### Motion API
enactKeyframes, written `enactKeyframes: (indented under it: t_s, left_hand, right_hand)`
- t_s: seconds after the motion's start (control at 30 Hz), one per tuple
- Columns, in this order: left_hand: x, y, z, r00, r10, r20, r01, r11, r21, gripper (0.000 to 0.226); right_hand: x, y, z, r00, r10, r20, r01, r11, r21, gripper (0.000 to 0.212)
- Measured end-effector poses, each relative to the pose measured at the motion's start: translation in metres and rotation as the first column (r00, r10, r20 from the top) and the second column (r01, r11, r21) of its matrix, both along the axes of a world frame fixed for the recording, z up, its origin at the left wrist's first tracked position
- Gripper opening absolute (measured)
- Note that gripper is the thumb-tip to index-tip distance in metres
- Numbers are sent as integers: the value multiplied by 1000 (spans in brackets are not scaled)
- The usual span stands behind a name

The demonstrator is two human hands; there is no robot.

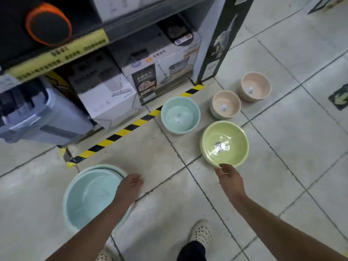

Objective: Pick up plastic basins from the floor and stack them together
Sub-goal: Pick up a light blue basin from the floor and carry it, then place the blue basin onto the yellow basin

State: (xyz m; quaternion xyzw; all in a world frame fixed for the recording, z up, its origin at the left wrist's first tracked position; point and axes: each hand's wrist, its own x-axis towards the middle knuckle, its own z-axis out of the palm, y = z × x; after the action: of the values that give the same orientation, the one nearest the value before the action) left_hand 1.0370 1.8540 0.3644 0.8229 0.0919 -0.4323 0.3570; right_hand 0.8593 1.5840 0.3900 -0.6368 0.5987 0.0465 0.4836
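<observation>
- Gripping from the head view, the left hand (pixel 130 183) curls over the right rim of the large blue basins (pixel 90 196) (two rims show, so already nested), near the striped floor tape (pixel 120 132).
- The right hand (pixel 228 178) pinches the green basin (pixel 225 143) by its near rim, fingers closed on the edge.
- Step in hand: collecting the green one.
- Next, I judge: lift it clear and carry it left into the blue pair; the small blue basin (pixel 180 114) and two pink basins (pixel 226 106) wait on the floor.

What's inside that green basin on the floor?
The green basin holds only a small sticker under shiny clear wrap. The right hand covers its near rim, so that edge cannot be seen.
</observation>
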Motion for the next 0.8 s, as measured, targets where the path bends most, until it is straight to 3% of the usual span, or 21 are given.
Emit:
enactKeyframes:
  t_s: [0.17, 0.37, 0.6, 0.8]
  left_hand:
    - [-19, -99, 28, 1000, 19, 0, -19, 998, -57, 19]
    - [-28, -186, 28, 989, 112, -98, -122, 987, -106, 27]
    - [12, -246, -7, 959, 237, -156, -246, 969, -40, 21]
    - [53, -267, -62, 920, 357, -163, -356, 934, 39, 35]
  right_hand:
    - [-35, -89, 37, 999, 25, -41, -25, 1000, -14, 33]
    - [-34, -171, 42, 990, 75, -119, -79, 997, -23, 39]
    - [33, -240, 7, 983, 136, -124, -131, 990, 47, 37]
    - [112, -288, -55, 965, 236, -111, -227, 970, 89, 32]
